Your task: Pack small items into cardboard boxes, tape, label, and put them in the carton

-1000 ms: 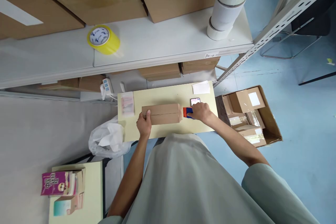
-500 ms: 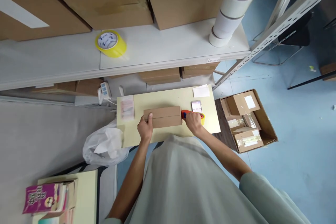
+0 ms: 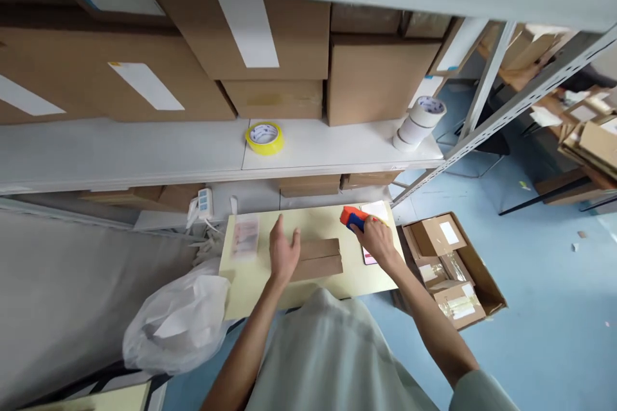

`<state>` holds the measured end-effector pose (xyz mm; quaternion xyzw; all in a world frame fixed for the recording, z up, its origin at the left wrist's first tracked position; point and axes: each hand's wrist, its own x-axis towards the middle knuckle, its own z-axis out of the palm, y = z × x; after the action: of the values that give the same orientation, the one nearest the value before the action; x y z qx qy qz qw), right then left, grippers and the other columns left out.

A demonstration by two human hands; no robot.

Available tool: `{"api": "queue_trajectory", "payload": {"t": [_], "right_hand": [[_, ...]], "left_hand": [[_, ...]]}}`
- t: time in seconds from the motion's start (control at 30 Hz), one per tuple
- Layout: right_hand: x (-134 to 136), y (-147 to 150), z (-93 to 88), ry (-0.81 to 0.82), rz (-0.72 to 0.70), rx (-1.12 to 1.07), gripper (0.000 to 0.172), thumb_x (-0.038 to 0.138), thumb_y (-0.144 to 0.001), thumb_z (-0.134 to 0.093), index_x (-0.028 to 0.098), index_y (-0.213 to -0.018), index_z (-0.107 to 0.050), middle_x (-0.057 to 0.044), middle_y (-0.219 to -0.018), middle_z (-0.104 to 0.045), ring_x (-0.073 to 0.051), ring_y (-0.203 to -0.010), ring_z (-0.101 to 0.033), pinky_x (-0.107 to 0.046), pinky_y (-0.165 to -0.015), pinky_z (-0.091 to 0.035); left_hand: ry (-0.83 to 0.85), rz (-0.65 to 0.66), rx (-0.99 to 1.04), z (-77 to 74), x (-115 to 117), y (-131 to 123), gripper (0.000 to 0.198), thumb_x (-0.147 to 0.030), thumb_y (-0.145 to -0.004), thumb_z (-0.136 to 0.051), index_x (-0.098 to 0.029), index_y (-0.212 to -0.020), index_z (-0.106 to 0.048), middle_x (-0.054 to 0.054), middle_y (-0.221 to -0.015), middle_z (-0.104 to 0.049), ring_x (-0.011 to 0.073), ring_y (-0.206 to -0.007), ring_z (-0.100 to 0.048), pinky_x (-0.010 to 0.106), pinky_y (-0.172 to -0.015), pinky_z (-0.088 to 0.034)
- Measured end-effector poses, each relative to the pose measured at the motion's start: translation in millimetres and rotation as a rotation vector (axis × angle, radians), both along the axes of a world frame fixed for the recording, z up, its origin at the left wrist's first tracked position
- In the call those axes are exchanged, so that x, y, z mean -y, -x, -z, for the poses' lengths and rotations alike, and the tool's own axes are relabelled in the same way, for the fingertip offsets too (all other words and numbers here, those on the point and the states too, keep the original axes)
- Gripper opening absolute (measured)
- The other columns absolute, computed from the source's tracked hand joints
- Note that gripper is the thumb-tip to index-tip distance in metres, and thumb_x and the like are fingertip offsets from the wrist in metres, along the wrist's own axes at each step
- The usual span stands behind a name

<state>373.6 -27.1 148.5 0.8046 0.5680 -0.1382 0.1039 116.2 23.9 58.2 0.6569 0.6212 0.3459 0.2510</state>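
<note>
A long brown cardboard box (image 3: 318, 258) lies on a small pale yellow table (image 3: 250, 279) in front of me. My left hand (image 3: 284, 252) rests on the box's left end with its fingers stretched out. My right hand (image 3: 378, 239) is closed on a red and blue tape dispenser (image 3: 351, 217), lifted just beyond the box's right end. A phone (image 3: 369, 258) lies on the table under my right wrist. A clear packet with pink print (image 3: 245, 237) lies at the table's left end, and a white sheet (image 3: 376, 209) at its far right corner.
A white shelf (image 3: 144, 154) behind the table carries a yellow tape roll (image 3: 264, 137), a stack of white tape rolls (image 3: 418, 121) and large cartons (image 3: 270, 38). An open carton of small boxes (image 3: 453, 266) sits on the blue floor to the right. A white plastic bag (image 3: 178, 321) lies to the left.
The view has tilted up toward the shelves. My right hand has lifted the tape dispenser away from the box's right end. My left hand has opened out flat on the box.
</note>
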Motion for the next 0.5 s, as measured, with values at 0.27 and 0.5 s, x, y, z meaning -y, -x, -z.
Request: {"api": "queue_trajectory", "payload": {"t": [0.27, 0.5], "right_hand": [[-106, 26, -114.1, -0.231, -0.185, 0.061, 0.057, 0.046, -0.114, -0.038, 0.003, -0.149, -0.045, -0.031, -0.127, -0.072, -0.036, -0.114, -0.071, -0.042, -0.103, -0.049], [-157, 50, -138.5, -0.325, -0.271, 0.065, 0.057, 0.027, -0.103, -0.051, -0.006, -0.148, -0.045, -0.037, -0.138, -0.066, -0.033, -0.130, -0.060, -0.044, -0.121, -0.034]], "left_hand": [[-0.344, 0.337, 0.110, -131.7, -70, -55, 0.055, -0.037, -0.109, -0.051, -0.021, -0.161, -0.049, 0.015, -0.163, -0.057, 0.0297, -0.156, -0.049, 0.052, -0.131, -0.041], [-0.452, 0.343, 0.120, -164.0, -83, -28, 0.053, -0.037, -0.111, -0.048, -0.023, -0.163, -0.048, 0.014, -0.158, -0.061, 0.0290, -0.151, -0.054, 0.054, -0.129, -0.044]]}}
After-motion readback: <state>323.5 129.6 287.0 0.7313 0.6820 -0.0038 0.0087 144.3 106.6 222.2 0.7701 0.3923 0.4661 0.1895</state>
